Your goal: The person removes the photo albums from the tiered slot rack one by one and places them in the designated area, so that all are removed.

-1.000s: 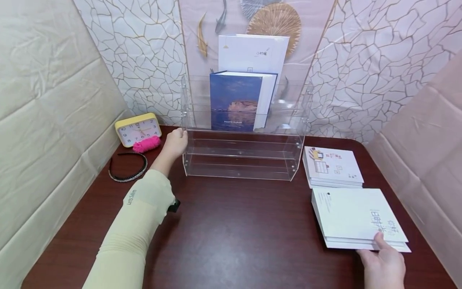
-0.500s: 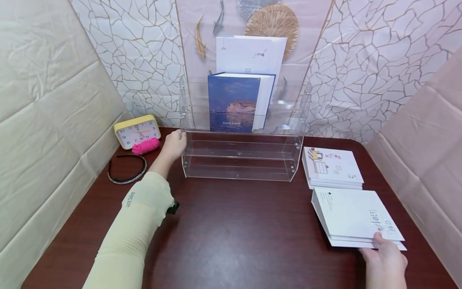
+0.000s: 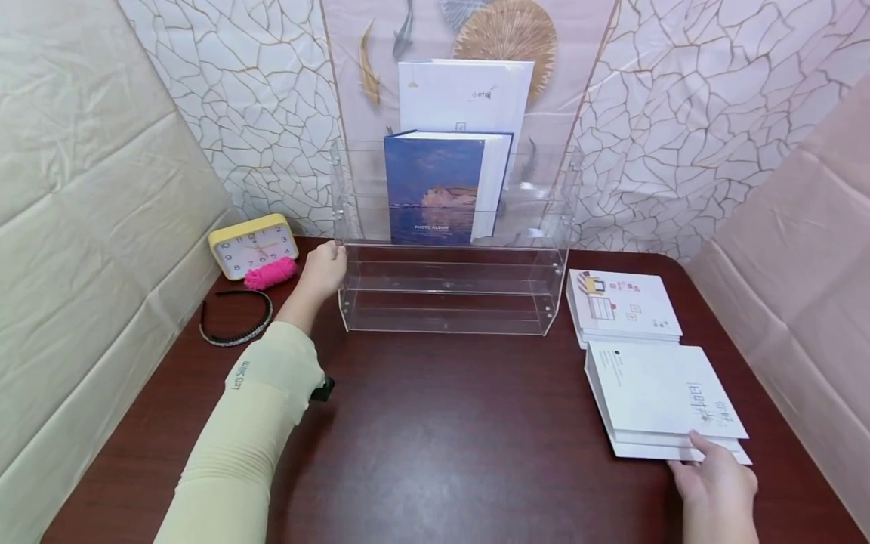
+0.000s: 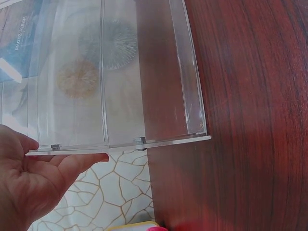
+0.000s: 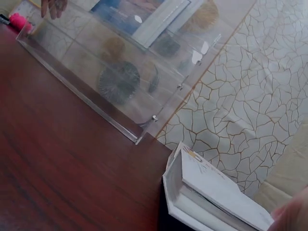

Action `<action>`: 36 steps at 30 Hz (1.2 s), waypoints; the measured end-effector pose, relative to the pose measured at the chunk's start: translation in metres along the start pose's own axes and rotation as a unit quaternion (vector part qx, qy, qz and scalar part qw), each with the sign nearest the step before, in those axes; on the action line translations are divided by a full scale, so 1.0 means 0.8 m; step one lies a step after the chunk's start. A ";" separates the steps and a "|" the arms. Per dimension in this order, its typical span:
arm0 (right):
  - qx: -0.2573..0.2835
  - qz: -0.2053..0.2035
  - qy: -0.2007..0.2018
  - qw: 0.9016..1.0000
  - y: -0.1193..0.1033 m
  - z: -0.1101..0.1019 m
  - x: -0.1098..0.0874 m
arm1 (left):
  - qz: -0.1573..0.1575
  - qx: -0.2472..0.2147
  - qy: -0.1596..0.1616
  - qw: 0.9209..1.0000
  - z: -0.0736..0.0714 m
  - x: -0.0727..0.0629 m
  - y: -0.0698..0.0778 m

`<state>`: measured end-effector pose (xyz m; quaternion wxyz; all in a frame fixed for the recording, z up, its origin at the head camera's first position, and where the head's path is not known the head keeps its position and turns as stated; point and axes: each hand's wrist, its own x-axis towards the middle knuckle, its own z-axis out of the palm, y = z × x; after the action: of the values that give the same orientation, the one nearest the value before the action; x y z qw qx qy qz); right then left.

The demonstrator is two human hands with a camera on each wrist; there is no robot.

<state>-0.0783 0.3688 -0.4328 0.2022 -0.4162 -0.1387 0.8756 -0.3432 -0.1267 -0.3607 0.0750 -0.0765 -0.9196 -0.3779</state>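
Observation:
My left hand (image 3: 323, 270) grips the left side panel of a clear acrylic tiered rack (image 3: 445, 323). In the left wrist view, the panel's edge lies between thumb and fingers of that hand (image 4: 36, 180). On the upper tier stands a blue photo album (image 3: 433, 189) with a seaside cliff picture. A taller white book (image 3: 462, 94) stands behind it. At the right, my right hand (image 3: 717, 480) holds the near edge of a white album (image 3: 662, 389), thumb on the cover, other fingers mostly hidden. In the right wrist view, only part of that hand (image 5: 293, 214) shows.
Another white album (image 3: 628, 306) with a truck drawing lies flat just beyond the held one, right of the rack. Left of the rack are a yellow alarm clock (image 3: 253, 245), a pink fuzzy item (image 3: 270, 273) and a black headband (image 3: 238, 340). Fabric walls surround the brown table (image 3: 435, 453).
The near end of the white album has swung slightly left with my right hand. My left hand keeps its place on the rack. The head view has shifted a little.

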 end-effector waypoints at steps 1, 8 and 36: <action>0.001 0.003 -0.007 1.000 0.000 -0.001 -0.002 | -0.001 -0.002 -0.001 1.000 0.000 -0.001 0.001; -0.153 -0.015 -0.012 0.988 -0.004 -0.002 -0.023 | 0.002 -0.002 0.003 1.000 0.000 -0.001 0.001; -0.331 -0.350 -0.409 0.775 0.046 0.140 -0.093 | 0.000 0.009 -0.012 1.000 -0.002 0.000 0.001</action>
<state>-0.1328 0.2928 -0.3292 0.2688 0.0172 -0.6256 0.7321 -0.3431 -0.1270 -0.3588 0.0647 -0.0803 -0.9238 -0.3687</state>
